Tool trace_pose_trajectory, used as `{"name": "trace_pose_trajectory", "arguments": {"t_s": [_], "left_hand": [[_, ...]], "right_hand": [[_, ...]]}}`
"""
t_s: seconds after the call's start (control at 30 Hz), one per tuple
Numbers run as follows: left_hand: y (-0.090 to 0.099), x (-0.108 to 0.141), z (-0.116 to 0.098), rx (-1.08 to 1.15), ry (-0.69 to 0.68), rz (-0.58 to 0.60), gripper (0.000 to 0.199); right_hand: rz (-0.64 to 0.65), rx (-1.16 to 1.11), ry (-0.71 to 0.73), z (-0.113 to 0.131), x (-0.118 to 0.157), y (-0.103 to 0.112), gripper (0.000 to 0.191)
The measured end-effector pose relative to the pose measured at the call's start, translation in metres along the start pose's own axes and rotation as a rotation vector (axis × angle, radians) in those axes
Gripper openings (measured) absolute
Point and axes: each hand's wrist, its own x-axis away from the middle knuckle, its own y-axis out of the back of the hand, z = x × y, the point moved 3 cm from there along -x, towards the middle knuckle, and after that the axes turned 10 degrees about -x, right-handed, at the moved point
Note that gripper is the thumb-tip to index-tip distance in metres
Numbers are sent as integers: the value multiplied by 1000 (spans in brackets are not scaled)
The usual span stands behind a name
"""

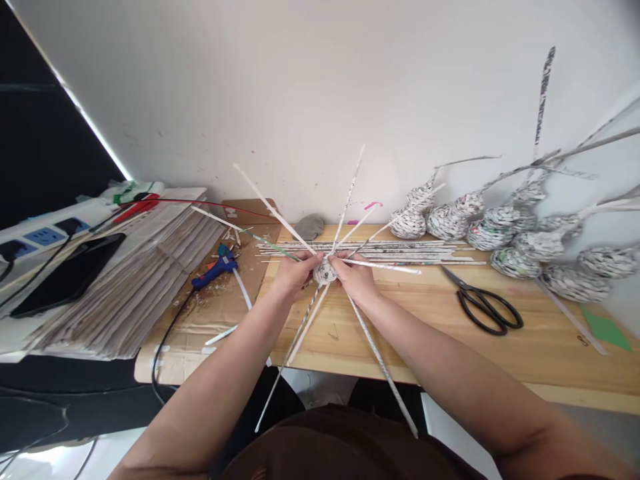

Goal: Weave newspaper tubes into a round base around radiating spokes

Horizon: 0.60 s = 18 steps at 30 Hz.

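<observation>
Between my two hands is a small round woven paper base (326, 272), with several rolled-paper spokes sticking out of it on all sides. My left hand (296, 272) is closed on its left edge, thumb on top. Opposite, my right hand (354, 275) pinches the right edge near where a white spoke (387, 267) points right. Two long spokes hang toward my lap, and others slant up toward the wall. The undersides of the fingers are hidden. Behind the base lies a row of rolled newspaper sticks (420, 251) on the wooden table (400, 333).
Black-handled scissors (487, 303) lie at right, before several woven paper gourds (447, 217). A blue glue gun (215, 268) rests on cardboard (170, 340) at left, its cord trailing over the edge. Beyond stand a paper stack (125, 287), a phone (70, 273) and a power strip (45, 237).
</observation>
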Motion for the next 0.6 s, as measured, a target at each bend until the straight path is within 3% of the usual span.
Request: {"name": "trace_pose_trajectory", "arguments": {"t_s": [0.2,0.43,0.6], "left_hand": [[-2,1,1,105,-20,1,34],[-1,-2,-4,117,97,98,39],[2,1,-7,77,156,163,31]], "right_hand": [[4,-67,10,-2,0,-1,23],[58,-83,-20,-4,0,-4,23],[88,-78,-17,0,3,-6,25]]}}
